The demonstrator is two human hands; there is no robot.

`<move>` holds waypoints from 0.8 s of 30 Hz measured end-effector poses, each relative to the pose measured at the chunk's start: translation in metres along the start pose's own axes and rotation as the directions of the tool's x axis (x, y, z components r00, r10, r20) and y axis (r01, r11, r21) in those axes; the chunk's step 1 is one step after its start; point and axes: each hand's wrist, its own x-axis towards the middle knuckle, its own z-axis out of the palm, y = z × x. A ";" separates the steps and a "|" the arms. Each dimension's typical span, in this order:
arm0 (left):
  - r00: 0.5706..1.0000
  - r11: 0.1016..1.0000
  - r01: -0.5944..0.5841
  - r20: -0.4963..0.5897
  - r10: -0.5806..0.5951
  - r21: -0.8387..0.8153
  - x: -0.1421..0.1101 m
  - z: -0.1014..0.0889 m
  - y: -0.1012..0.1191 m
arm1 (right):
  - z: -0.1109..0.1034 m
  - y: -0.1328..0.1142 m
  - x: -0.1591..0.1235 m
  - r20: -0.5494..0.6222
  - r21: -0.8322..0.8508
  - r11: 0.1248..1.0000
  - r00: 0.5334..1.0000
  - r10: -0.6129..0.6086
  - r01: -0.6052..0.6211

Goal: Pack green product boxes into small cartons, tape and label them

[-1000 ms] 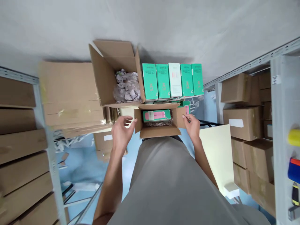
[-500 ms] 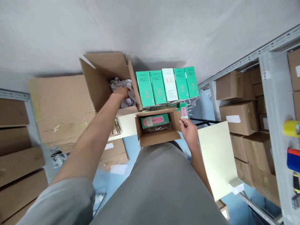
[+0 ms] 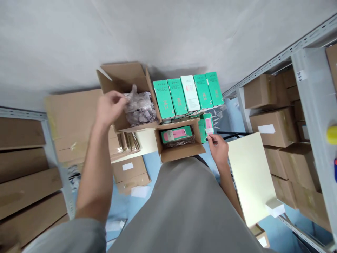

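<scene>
My left hand [image 3: 112,107] is raised at the left side of an open carton [image 3: 113,82], its fingers pinching the edge of clear plastic wrap [image 3: 140,103]. The wrap stretches up out of the carton, over crumpled paper [image 3: 143,117]. In front of me a smaller open carton [image 3: 181,154] holds a green box with a pink bottle picture [image 3: 177,134], lying on its side above clear wrap. Beside that carton, my right hand [image 3: 219,149] has its fingers curled together at the lower end of another green box [image 3: 209,123]; whether they grip anything is unclear.
Several green boxes [image 3: 164,100] and a white-faced box [image 3: 190,93] stand in a row against the wall. Flattened cardboard [image 3: 76,123] lies left. Shelves of cartons [image 3: 284,126] flank both sides. A pale board [image 3: 251,179] lies right.
My left hand has come up and left out of the larger carton, pulling plastic wrap with it. My right hand has moved slightly right, away from the small carton's flap.
</scene>
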 end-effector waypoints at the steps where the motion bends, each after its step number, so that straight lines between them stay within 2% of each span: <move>1: 1.000 0.993 0.025 0.002 -0.025 -0.115 -0.010 -0.009 -0.003 | -0.003 -0.008 -0.001 -0.012 0.021 1.000 1.000 -0.011 0.011; 3: 0.999 0.909 0.036 -0.011 -0.045 -0.414 -0.037 -0.025 -0.008 | -0.009 -0.027 -0.001 0.001 0.092 0.995 1.000 -0.028 0.028; 5: 1.000 0.827 0.012 -0.017 -0.026 -0.562 -0.069 -0.034 -0.007 | -0.015 -0.050 -0.003 0.085 0.222 0.974 0.995 -0.058 0.038; 7: 1.000 0.798 -0.005 0.017 0.019 -0.602 -0.099 -0.033 0.000 | -0.017 -0.075 -0.004 0.216 0.387 0.921 0.967 -0.136 0.043; 9: 0.993 0.800 -0.029 0.075 0.092 -0.599 -0.122 -0.024 0.012 | -0.016 -0.098 -0.007 0.326 0.507 0.861 0.915 -0.239 0.044; 11: 0.975 0.817 -0.084 0.122 0.186 -0.570 -0.140 -0.012 0.029 | -0.008 -0.115 -0.012 0.381 0.550 0.834 0.874 -0.300 0.046; 13: 0.954 0.833 -0.141 0.153 0.259 -0.535 -0.155 0.001 0.046 | 0.003 -0.124 -0.017 0.386 0.539 0.840 0.869 -0.308 0.058; 16: 0.946 0.841 -0.129 0.188 0.263 -0.525 -0.172 0.019 0.059 | 0.019 -0.117 -0.020 0.357 0.521 0.851 0.888 -0.290 0.068; 18: 0.972 0.827 -0.063 0.154 0.178 -0.559 -0.179 0.028 0.056 | 0.020 -0.102 -0.018 0.338 0.552 0.834 0.912 -0.232 0.007; 20: 0.998 0.794 0.011 0.051 0.026 -0.608 -0.185 0.035 0.045 | 0.013 -0.083 -0.013 0.296 0.599 0.797 0.945 -0.137 -0.072; 22: 0.992 0.776 0.076 -0.029 -0.121 -0.626 -0.189 0.040 0.033 | 0.000 -0.065 -0.007 0.239 0.632 0.768 0.969 -0.064 -0.105; 24: 0.984 0.799 0.134 -0.019 -0.179 -0.586 -0.193 0.044 0.024 | -0.012 -0.051 -0.004 0.217 0.647 0.754 0.975 -0.038 -0.115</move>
